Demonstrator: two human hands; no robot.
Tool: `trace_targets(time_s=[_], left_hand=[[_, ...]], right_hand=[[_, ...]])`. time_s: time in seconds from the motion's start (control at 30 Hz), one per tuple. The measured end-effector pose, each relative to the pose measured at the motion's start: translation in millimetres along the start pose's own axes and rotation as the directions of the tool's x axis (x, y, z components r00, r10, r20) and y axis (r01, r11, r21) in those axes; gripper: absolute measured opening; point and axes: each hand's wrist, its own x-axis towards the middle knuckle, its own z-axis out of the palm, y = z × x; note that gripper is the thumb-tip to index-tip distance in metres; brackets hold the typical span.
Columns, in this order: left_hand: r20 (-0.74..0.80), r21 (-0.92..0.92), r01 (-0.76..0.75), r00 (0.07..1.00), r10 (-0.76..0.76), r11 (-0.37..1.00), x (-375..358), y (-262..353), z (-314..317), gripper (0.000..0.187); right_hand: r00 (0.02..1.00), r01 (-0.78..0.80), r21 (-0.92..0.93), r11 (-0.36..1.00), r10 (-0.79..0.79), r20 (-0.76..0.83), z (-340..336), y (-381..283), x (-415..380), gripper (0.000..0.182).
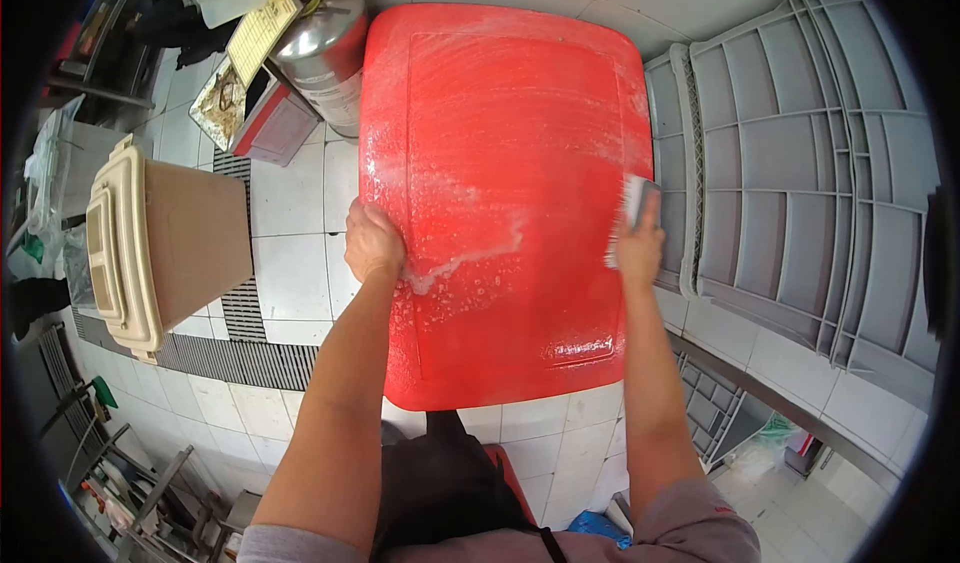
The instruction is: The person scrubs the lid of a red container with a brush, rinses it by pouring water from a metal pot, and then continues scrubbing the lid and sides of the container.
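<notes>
A large red plastic lid or panel (500,193) with rounded corners fills the middle of the head view, its surface wet and streaked with soap suds. On its left edge my left hand (374,241) is closed, gripping the rim. My right hand (640,246) holds a scrubbing brush (648,203) with white bristles and a grey back, at the right edge of the red panel. The bristles face left, against or close to that edge. Foam (460,261) lies in a patch near my left hand.
Large grey ribbed plastic panels (770,153) stand along the right. A metal cylinder (325,53) and a cardboard box (270,128) are at the upper left. Further left is a beige lidded bin (190,233), near a floor drain grate (240,308) in the white tiles.
</notes>
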Motion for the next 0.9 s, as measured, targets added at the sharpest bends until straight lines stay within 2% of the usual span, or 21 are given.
trace_targets(time_s=[0.03, 0.1, 0.17, 0.2, 0.23, 0.27, 0.33, 0.37, 0.4, 0.43, 0.47, 0.5, 0.53, 0.57, 0.63, 0.7, 0.73, 0.77, 0.8, 0.87, 0.9], left_hand=[[-0.011, 0.003, -0.017, 1.000, 0.017, 1.000, -0.4, -0.9, 0.6, 0.040], [0.012, 0.008, 0.007, 1.000, -0.007, 1.000, -0.3, 3.1, -1.9, 0.040], [0.031, 0.040, 0.028, 0.999, -0.029, 0.999, 1.1, -1.5, 0.1, 0.040], [0.017, 0.048, 0.008, 1.000, -0.009, 0.999, 5.2, -4.1, 2.8, 0.040], [0.005, 0.053, -0.013, 1.000, 0.013, 0.999, 8.1, -6.0, 4.9, 0.041], [0.003, 0.057, -0.039, 0.999, 0.039, 0.998, 7.1, -8.0, 6.0, 0.041], [0.014, 0.005, -0.072, 0.997, 0.072, 0.997, 3.2, -4.8, 2.8, 0.043], [0.006, 0.009, -0.078, 0.997, 0.078, 0.997, 3.0, -3.8, 2.6, 0.044], [-0.005, 0.017, -0.079, 0.997, 0.079, 0.997, 4.2, -5.9, 4.0, 0.044], [0.001, -0.002, -0.073, 0.997, 0.073, 0.997, 9.2, -8.9, 7.5, 0.046], [0.017, 0.007, -0.086, 0.996, 0.085, 0.996, 11.9, -9.3, 6.7, 0.046], [0.036, 0.018, -0.095, 0.995, 0.094, 0.995, 11.5, -11.5, 7.2, 0.046], [0.043, 0.028, -0.081, 0.996, 0.080, 0.996, 10.6, -19.7, 11.0, 0.046], [0.061, -0.026, -0.165, 0.984, 0.166, 0.986, 8.8, -27.3, 11.2, 0.047], [0.005, -0.155, -0.340, 0.939, 0.345, 0.928, 4.8, -44.5, 11.1, 0.049], [-0.046, -0.233, -0.453, 0.889, 0.456, 0.860, -27.0, -92.5, 19.7, 0.052], [-0.027, -0.228, -0.403, 0.912, 0.408, 0.886, -51.2, -107.6, 16.5, 0.051], [0.105, -0.261, -0.282, 0.942, 0.318, 0.923, -72.4, -114.7, 3.6, 0.051], [0.124, -0.284, -0.284, 0.936, 0.329, 0.916, -84.4, -129.4, 3.1, 0.052], [0.220, -0.308, -0.205, 0.934, 0.280, 0.929, -102.4, -141.9, -2.6, 0.051], [0.218, -0.316, -0.218, 0.931, 0.294, 0.923, -108.0, -146.4, -1.3, 0.051]], right_hand=[[1.000, -0.002, -0.011, 1.000, 0.002, 0.006, 5.0, 0.5, -2.3, 0.069], [0.978, 0.147, 0.002, 0.989, -0.145, -0.151, 34.1, -23.1, -2.1, 0.073], [0.963, 0.271, 0.068, 0.960, -0.270, -0.015, 35.8, -118.9, -65.8, 0.073], [0.926, 0.368, 0.037, 0.929, -0.369, 0.072, 62.7, -152.1, -93.2, 0.073], [0.862, 0.489, 0.036, 0.871, -0.490, 0.128, 70.1, -181.1, -127.3, 0.073], [0.791, 0.560, 0.127, 0.819, -0.574, 0.213, 66.0, -194.6, -154.7, 0.072], [0.792, 0.530, 0.200, 0.824, -0.565, 0.230, 57.3, -164.7, -147.6, 0.072], [0.855, 0.402, 0.277, 0.873, -0.466, 0.227, 55.4, -126.0, -129.2, 0.070], [0.860, 0.183, 0.338, 0.923, -0.317, 0.399, 5.2, -92.9, -112.4, 0.069], [0.836, 0.541, 0.191, 0.819, -0.499, -0.227, 52.1, -17.7, -90.5, 0.069], [0.931, 0.365, 0.308, 0.879, -0.353, -0.096, 41.0, 39.6, -76.9, 0.071], [0.978, 0.200, 0.491, 0.848, -0.201, -0.051, 33.8, 88.9, -61.7, 0.071], [0.994, 0.075, 0.231, 0.970, -0.054, -0.097, 22.2, 117.2, -60.2, 0.071], [0.996, 0.065, 0.231, 0.971, -0.048, -0.079, 23.1, 114.6, -75.2, 0.071], [0.983, 0.072, -0.019, 0.997, -0.074, -0.165, 33.2, 73.0, -83.1, 0.073], [0.980, 0.196, 0.014, 0.981, -0.195, -0.040, 39.2, -14.4, -147.4, 0.073], [0.959, 0.282, 0.022, 0.959, -0.282, 0.027, 42.7, -51.9, -184.8, 0.070], [0.922, 0.354, 0.077, 0.932, -0.362, 0.138, 59.6, -78.3, -213.3, 0.068], [0.870, 0.446, 0.098, 0.890, -0.456, 0.187, 63.9, -101.2, -243.8, 0.065], [0.781, 0.556, 0.177, 0.813, -0.583, 0.224, 71.0, -112.2, -271.6, 0.063], [0.783, 0.562, 0.137, 0.815, -0.579, 0.227, 68.2, -90.9, -260.9, 0.064]])
